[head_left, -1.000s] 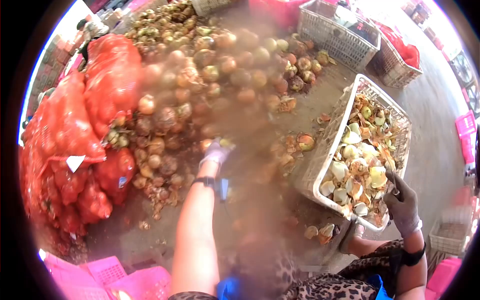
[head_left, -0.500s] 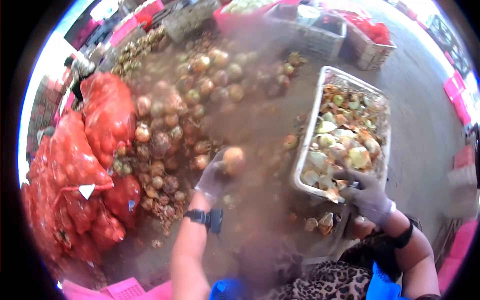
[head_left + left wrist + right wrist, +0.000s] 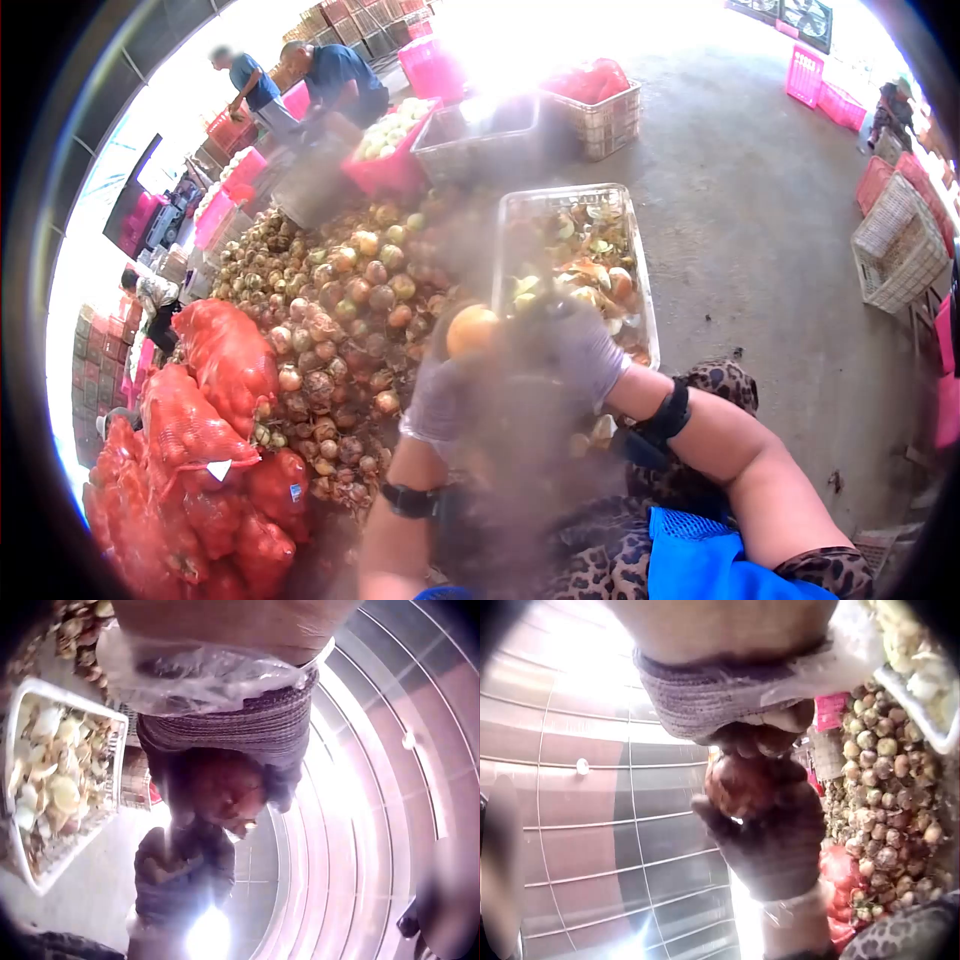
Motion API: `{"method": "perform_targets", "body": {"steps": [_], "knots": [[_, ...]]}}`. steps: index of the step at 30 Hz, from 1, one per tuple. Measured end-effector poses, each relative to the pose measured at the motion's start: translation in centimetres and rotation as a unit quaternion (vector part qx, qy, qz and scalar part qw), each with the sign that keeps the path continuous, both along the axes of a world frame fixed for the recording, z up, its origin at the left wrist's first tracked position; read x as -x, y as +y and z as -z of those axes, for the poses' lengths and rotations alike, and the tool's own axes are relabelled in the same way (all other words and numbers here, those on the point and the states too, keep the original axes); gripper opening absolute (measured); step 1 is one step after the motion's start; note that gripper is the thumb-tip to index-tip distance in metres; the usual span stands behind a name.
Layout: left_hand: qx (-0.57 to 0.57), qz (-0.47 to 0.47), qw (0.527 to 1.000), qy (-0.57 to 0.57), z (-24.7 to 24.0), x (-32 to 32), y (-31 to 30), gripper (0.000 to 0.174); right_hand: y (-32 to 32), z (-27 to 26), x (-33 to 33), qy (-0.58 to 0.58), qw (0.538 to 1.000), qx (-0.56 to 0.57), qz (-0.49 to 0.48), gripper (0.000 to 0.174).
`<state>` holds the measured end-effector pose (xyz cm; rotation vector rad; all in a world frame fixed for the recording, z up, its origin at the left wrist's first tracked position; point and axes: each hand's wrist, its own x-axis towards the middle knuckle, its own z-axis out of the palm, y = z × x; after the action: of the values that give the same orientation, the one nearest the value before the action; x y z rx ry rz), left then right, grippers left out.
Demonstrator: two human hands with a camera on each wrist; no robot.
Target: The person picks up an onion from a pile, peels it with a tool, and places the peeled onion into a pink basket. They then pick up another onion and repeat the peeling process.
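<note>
A round, brown-skinned onion [image 3: 471,331] is gripped in my gloved left hand [image 3: 435,400], held up in front of the body. My gloved right hand [image 3: 592,360] is brought close beside it, its fingers curled, partly behind a blur on the lens. The right wrist view has the onion [image 3: 739,784] between both hands, left fingers wrapped round its far side. A small knife showed in the right hand earlier; now its blade is mostly hidden. Just beyond the hands stands a white crate [image 3: 645,290] of onion peels and cut pieces.
A large heap of onions [image 3: 340,290] spreads on the floor ahead and left. Red mesh sacks [image 3: 190,420] bulge at the left. Pink tubs [image 3: 375,175] and pale crates [image 3: 600,120] stand farther back. Two people [image 3: 345,80] bend over work at the far left.
My left hand has picked an onion from the heap and raised it toward the body. The right hand has moved left from the crate to meet it. The head view has tilted up.
</note>
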<state>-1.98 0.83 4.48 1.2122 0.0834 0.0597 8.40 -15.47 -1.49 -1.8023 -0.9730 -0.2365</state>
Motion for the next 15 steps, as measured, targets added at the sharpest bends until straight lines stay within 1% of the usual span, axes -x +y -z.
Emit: {"method": "perform_targets", "body": {"steps": [1,2,4,5,6,7,9,10,12,13,15], "knots": [[0.122,0.029,0.992,-0.008,0.6,0.2,-0.2,0.079,-0.3,2.2,-2.0,0.01,1.0,0.002,0.018,0.025],[0.242,0.056,0.969,-0.007,0.7,0.3,-0.7,0.081,-0.4,0.6,-3.0,0.019,0.999,0.004,0.036,0.021],[0.242,0.04,0.969,-0.027,0.3,0.4,-1.3,0.084,-1.7,-1.6,-2.4,0.104,0.991,0.075,0.039,0.019],[0.244,0.033,0.968,-0.041,0.4,0.1,-1.2,0.085,-2.2,-4.6,-1.5,0.144,0.982,0.114,0.041,0.018],[0.216,-0.008,0.975,-0.045,1.3,-0.2,-0.5,0.086,-2.6,-5.6,-0.3,0.13,0.983,0.131,0.006,0.02],[0.206,-0.027,0.977,-0.042,1.3,-0.5,-0.5,0.085,-2.7,-5.4,0.8,0.119,0.981,0.147,-0.03,0.022],[0.179,-0.059,0.981,-0.037,0.5,-1.3,-0.7,0.083,-2.6,-3.8,1.7,-0.057,0.98,0.186,-0.035,0.034],[0.184,-0.059,0.98,-0.037,0.3,-1.8,-0.8,0.084,-2.5,-3.4,2.1,-0.225,0.941,0.251,0.008,0.036],[0.194,-0.06,0.978,-0.037,0.3,-2.4,-0.9,0.085,-2.3,-3.3,2.0,-0.074,0.982,0.161,-0.073,0.019],[0.201,-0.065,0.976,-0.044,0.5,-2.6,-0.8,0.085,-2.3,-3.3,1.9,0.001,0.988,0.11,-0.108,0.011],[0.215,-0.078,0.972,-0.058,0.8,-2.8,-0.7,0.086,-2.4,-3.5,1.7,0.003,0.985,0.129,-0.116,0.01]]}}
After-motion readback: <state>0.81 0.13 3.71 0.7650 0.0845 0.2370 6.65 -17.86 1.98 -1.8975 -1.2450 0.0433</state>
